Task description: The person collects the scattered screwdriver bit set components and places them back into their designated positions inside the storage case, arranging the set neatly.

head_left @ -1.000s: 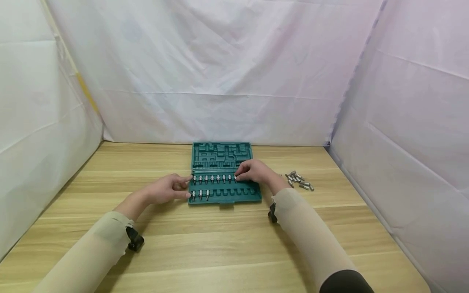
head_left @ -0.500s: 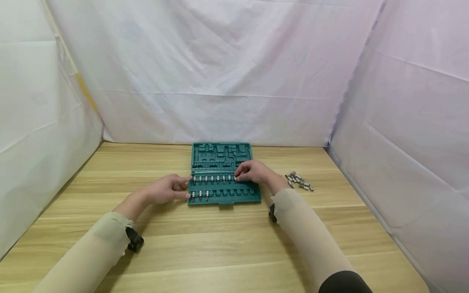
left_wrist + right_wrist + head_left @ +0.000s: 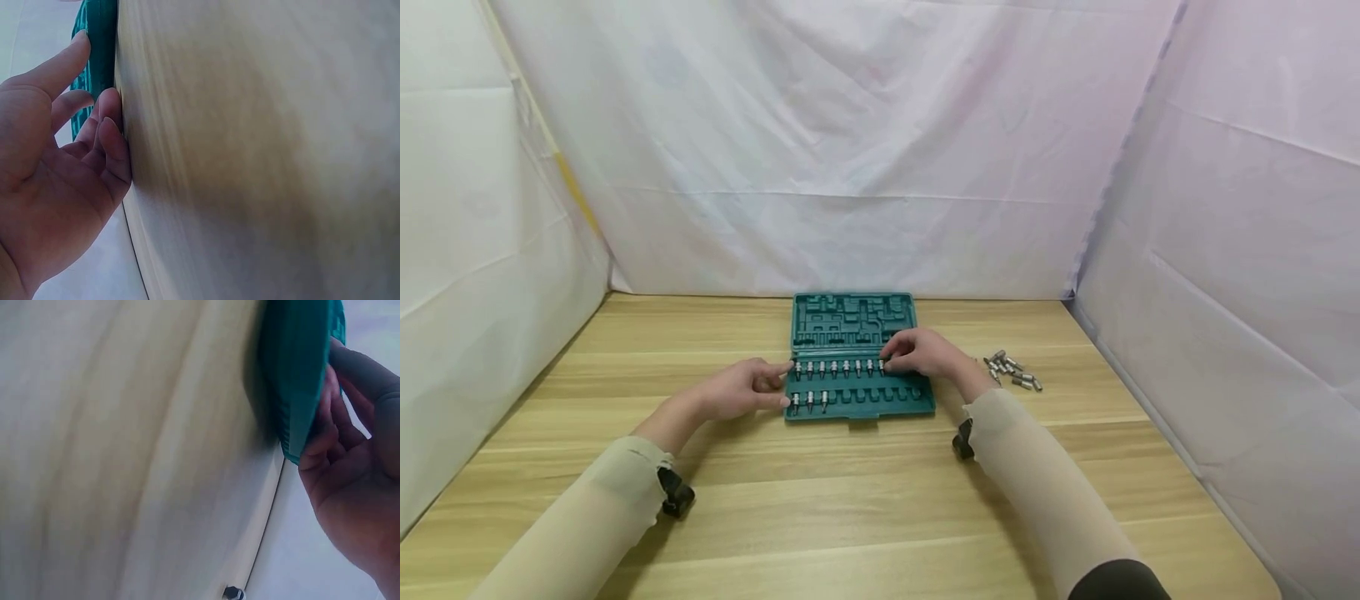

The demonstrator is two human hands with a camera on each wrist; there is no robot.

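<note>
A green plastic bit-set case (image 3: 891, 406) lies unfolded at the back middle of the table. Silver bit sockets (image 3: 834, 367) fill much of its upper row; three more bit sockets (image 3: 809, 400) sit at the left of the lower row. With thumb and index fingertips, my right hand (image 3: 923, 353) pinches a bit socket (image 3: 882, 365) at the right end of the filled upper slots. My left hand (image 3: 739, 390) touches the case's left edge with extended thumb and index finger, the other fingers loosely bent. In the right wrist view the fingers hide the pinched piece.
Several loose bit sockets (image 3: 1002, 362) lie in a small pile on the table right of the case. The wooden table (image 3: 820, 508) is bounded by a white curtain (image 3: 842, 167) behind and at both sides. Lower-row slots (image 3: 880, 393) right of the three sockets hold nothing.
Both hands stay nearly in place. The right forearm has shifted slightly to the right, and slightly more of the socket at the right fingertips shows.
</note>
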